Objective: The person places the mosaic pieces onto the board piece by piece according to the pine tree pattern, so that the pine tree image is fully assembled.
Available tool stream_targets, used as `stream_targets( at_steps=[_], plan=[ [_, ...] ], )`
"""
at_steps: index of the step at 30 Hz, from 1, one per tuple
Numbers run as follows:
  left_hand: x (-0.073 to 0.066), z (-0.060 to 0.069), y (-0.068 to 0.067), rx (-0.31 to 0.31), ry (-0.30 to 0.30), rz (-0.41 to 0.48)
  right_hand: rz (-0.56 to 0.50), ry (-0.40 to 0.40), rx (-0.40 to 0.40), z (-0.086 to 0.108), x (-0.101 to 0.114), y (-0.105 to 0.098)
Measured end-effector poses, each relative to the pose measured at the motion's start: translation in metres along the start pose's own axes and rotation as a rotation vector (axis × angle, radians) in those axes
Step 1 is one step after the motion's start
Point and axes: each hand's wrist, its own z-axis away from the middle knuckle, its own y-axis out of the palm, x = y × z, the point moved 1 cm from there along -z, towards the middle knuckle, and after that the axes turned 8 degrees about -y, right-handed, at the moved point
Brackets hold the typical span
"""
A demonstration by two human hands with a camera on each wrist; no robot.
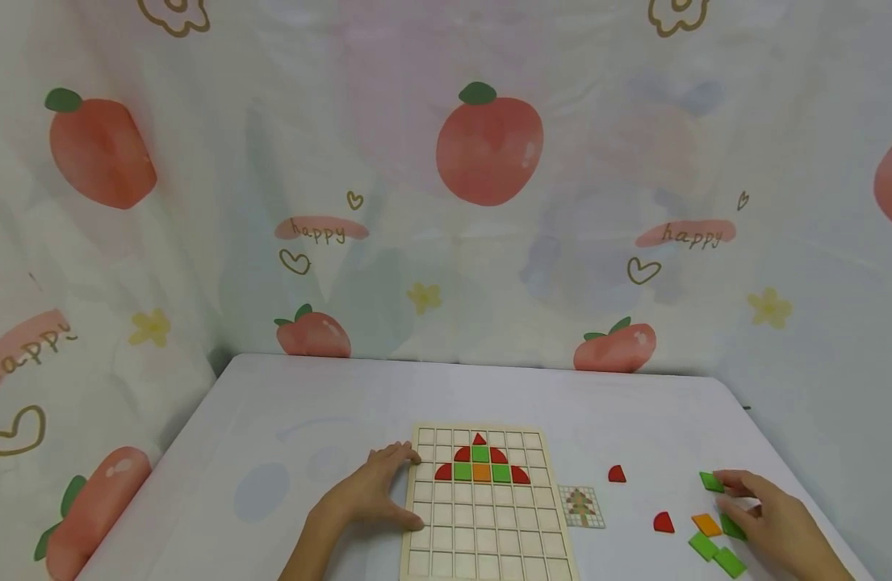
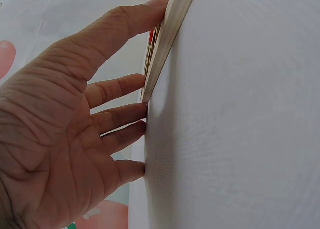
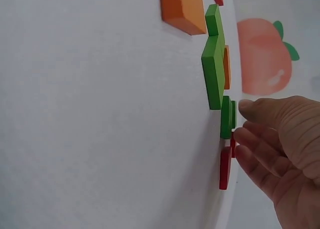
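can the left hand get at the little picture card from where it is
Probably, by reaching across: the board lies between the left hand and the card, but it is low and flat, and nothing seems to cover the card's picture.

My left forearm (image 1: 313,537) slants up from the bottom edge; my left hand (image 1: 373,488), low and near centre, spreads its thumb (image 2: 112,31) wide of nearly straight fingers (image 2: 114,92). My right hand (image 1: 774,514), lower right, points leftward, fingers (image 3: 265,171) loosely bent, thumb (image 3: 270,111) apart.
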Motion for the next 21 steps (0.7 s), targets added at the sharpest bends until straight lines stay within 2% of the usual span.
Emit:
stream_targets(
  at_steps=[6,13,21],
  plan=[
    [0.002,-0.001,0.002,0.004,-0.017,0.001,0.016,-0.049,0.014,-0.011,-0.004,-0.001],
    [0.003,-0.002,0.003,-0.006,-0.005,-0.012,0.036,-0.069,0.043,-0.016,-0.009,-0.002],
    [0.002,-0.002,0.002,-0.007,-0.009,-0.013,0.041,-0.102,0.002,-0.017,-0.009,0.002]
  ],
)
